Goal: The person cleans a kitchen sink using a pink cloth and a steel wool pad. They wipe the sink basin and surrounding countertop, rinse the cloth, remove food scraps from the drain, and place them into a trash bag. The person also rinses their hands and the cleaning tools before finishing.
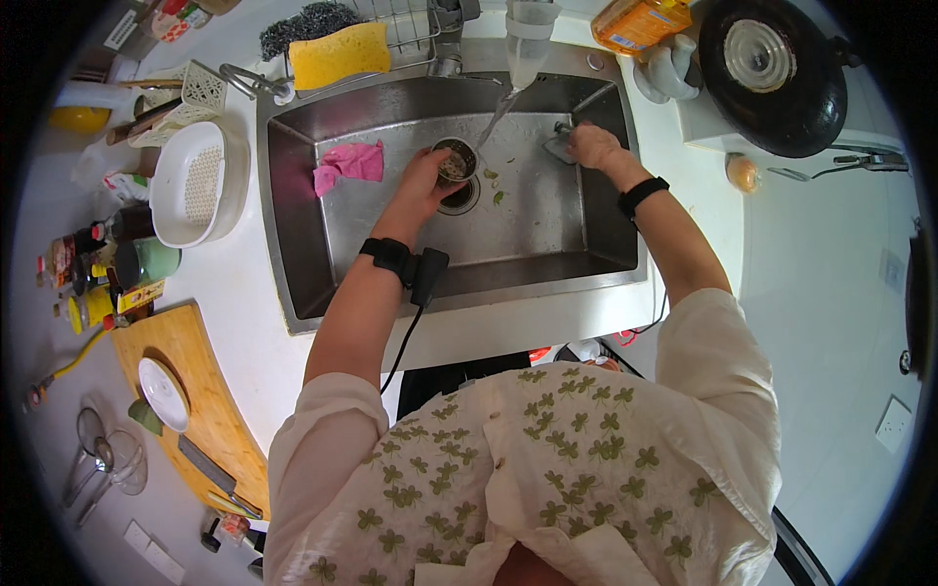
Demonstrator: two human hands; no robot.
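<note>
My left hand (425, 176) grips a round metal sink strainer basket (456, 160) above the drain opening (462, 199), with wet residue inside the basket. Water runs from the faucet (445, 58) through a translucent attachment (527, 44), falling just right of the strainer. Over at the sink's right side, my right hand (592, 146) is closed around a small object (560, 145), partly hidden by the fingers and too unclear to name. Green vegetable scraps (498, 197) lie on the floor of the stainless steel sink (527, 227). A pink cloth (352, 167) is at its left.
A yellow sponge (341, 55) and a dark scouring pad (311, 28) sit behind the sink on a wire rack. Left are a white basin (167, 187) and a cutting board (234, 417) with a cleaver (207, 463). A black pan lid (806, 95) is at right.
</note>
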